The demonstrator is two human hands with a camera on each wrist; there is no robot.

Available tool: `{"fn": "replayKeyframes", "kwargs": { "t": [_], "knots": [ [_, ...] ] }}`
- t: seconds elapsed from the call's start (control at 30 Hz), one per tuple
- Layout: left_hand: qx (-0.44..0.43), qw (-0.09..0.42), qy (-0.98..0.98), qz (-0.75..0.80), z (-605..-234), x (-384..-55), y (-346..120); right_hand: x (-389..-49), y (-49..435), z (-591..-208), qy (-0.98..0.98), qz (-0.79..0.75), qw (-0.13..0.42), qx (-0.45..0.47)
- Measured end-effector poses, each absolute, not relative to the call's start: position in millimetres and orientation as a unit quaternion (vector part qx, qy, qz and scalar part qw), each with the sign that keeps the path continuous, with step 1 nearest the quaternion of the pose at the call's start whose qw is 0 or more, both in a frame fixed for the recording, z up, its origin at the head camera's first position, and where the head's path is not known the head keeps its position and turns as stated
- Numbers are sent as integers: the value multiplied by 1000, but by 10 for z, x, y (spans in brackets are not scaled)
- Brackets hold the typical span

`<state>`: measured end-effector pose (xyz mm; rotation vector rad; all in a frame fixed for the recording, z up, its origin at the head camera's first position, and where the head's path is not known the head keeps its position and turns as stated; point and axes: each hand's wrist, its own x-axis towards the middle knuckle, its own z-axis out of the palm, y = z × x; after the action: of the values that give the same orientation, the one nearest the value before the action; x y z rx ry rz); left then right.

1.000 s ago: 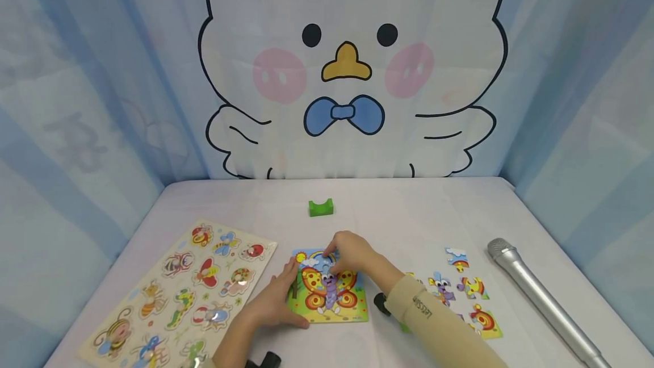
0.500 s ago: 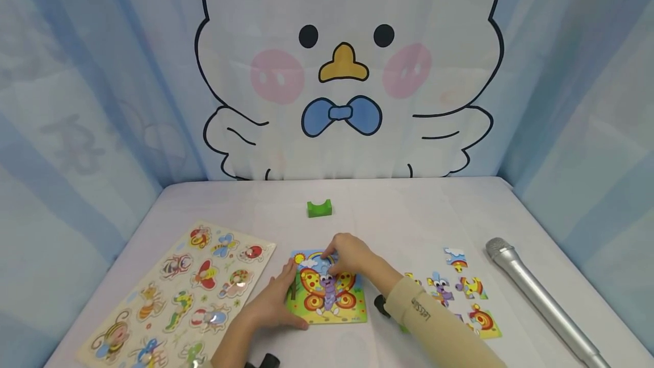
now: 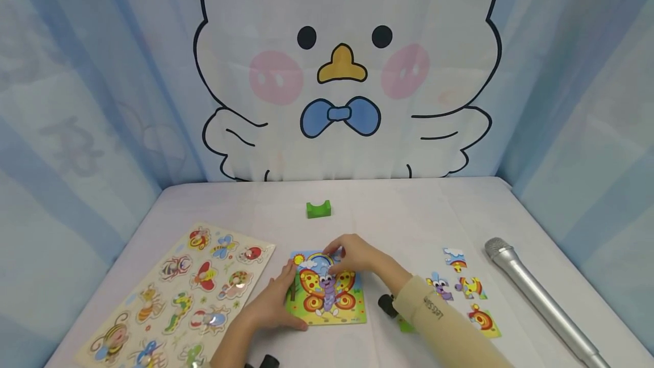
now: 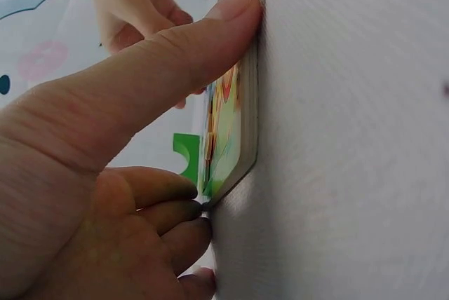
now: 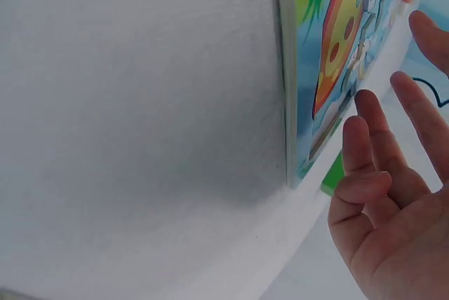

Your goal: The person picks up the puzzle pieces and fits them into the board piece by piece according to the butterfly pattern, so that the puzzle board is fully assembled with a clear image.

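The left hand [image 3: 273, 304] braces the butterfly panel [image 3: 328, 291] rather than clasping it: the thumb lies against the near edge, and the fingers rest along the left side. The right hand [image 3: 355, 254] is over the panel's far right part, thumb and index finger apart with nothing visible between them; in the right wrist view its fingers are spread and loosely bent. Whether the fingertips touch the face I cannot tell.

The panel seems to lie flat on the white cloth [image 3: 409, 214]. Left of it is the insect board [image 3: 174, 300], beyond it a green block [image 3: 319, 209], and to its right the loose puzzle pieces [image 3: 472, 287], with a silver microphone [image 3: 541, 300] farther out.

The likeliest trouble is a shift of the panel: should the right hand push harder than the left braces, it could slide or twist on the cloth. The left wrist view suggests a slightly raised line on its face; if that is a part sitting proud, a sideways brush might dislodge it. The right sleeve [image 3: 441, 320] reaches across beside the loose pieces, so a low sweep of that forearm could scatter them.
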<state>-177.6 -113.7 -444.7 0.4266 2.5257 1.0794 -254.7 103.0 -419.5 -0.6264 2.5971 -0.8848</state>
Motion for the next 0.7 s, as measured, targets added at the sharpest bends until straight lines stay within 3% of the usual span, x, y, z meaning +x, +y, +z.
{"fn": "replayKeyframes", "kwargs": {
  "t": [0.4,0.7],
  "knots": [
    [157,172,895,380,-4443,-1782,-1147,-2448,1372,-4110,897,-344,121,-248],
    [157,171,897,377,-4447,-1780,-1141,-2378,1763,-4064,909,-349,96,-205]
  ]
}}
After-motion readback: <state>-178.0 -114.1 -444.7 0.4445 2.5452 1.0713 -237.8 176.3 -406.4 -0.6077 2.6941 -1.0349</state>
